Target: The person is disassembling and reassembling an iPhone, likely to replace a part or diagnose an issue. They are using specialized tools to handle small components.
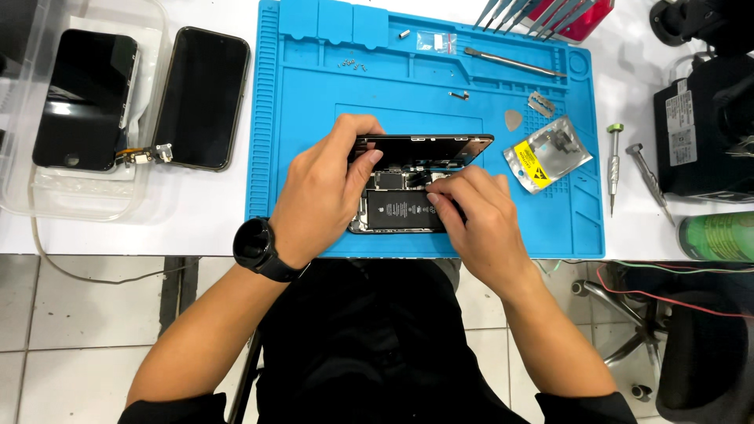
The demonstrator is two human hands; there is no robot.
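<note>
An opened smartphone (397,210) lies on the blue work mat (298,118), its black battery and boards showing. Its screen panel (428,149) stands tilted up along the far side. My left hand (326,188), with a black watch on the wrist, grips the left end of the raised screen with thumb and fingers. My right hand (475,216) rests on the right part of the phone body, its fingertips pressed among the inner parts near the top edge. What the fingertips touch is hidden.
On the mat lie a silver static bag (546,153), a metal spudger (514,63), a pick (513,120), a blade (541,104) and small screws (352,64). Two screwdrivers (614,165) lie right of it. Left: a black phone (202,98) and a clear tray (23,188) holding a screen.
</note>
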